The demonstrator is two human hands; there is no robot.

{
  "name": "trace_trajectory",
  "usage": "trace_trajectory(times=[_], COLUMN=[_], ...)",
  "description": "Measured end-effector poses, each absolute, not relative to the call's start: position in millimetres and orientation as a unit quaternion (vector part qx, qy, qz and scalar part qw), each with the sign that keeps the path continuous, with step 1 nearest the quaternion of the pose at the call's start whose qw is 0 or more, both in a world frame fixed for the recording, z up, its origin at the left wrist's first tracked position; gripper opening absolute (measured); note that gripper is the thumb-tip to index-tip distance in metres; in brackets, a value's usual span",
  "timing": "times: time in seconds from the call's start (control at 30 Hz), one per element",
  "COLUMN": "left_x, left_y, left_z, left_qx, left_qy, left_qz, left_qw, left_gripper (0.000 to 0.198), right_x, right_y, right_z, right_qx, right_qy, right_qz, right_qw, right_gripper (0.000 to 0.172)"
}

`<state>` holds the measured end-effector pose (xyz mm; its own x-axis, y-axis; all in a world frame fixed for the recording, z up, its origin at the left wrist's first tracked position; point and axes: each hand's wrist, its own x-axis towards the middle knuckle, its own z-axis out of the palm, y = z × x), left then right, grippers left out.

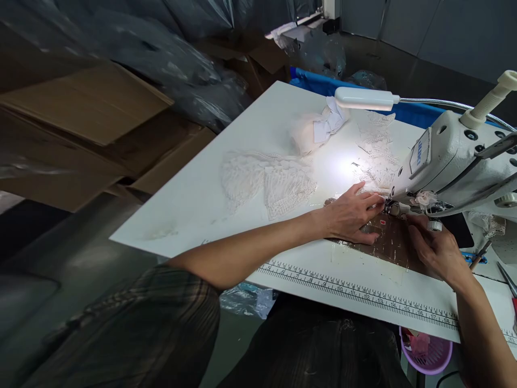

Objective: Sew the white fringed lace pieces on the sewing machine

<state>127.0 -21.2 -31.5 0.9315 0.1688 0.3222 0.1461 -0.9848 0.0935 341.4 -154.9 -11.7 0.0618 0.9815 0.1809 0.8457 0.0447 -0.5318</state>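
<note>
My left hand (355, 213) lies mostly flat beside the needle area of a white sewing machine (444, 151), fingers spread and fingertips at the edge of a strip of white lace (377, 153). Just right of the presser foot (391, 207) is my right hand (438, 248), its fingers bent and drawn together under the machine head. Whatever they grip, if anything, is hidden. Further left on the table rest two ruffled white lace pieces (288, 186). Behind them sits a sheer pale bundle (305, 134) with a white paper or cloth band (329, 121).
A lit lamp (365, 98) hangs over the white table (194, 215), which has a ruler strip (343, 288) along its front edge. Scissors (507, 277) lie at the far right. Below is a purple basket (434, 364); cardboard boxes (84, 102) stand left.
</note>
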Motion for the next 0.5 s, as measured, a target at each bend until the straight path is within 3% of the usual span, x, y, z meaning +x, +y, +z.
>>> trace_trajectory(times=[0.2, 0.37, 0.5], left_x=[127, 127, 128], left_y=[-20, -20, -21], left_z=[-32, -34, -37], left_qx=[0.982, 0.981, 0.979], left_qy=[0.093, 0.102, 0.113], left_qz=[0.163, 0.158, 0.161], left_qw=[0.039, 0.052, 0.058], left_gripper=[0.057, 0.059, 0.059], right_x=[354, 348, 334], right_y=[-143, -142, -151], right_z=[-12, -24, -34], right_qx=[-0.701, -0.736, -0.7], right_qy=[-0.633, -0.599, -0.642], right_qz=[0.215, 0.181, 0.14], right_qw=[0.248, 0.258, 0.28], right_gripper=[0.044, 0.057, 0.052])
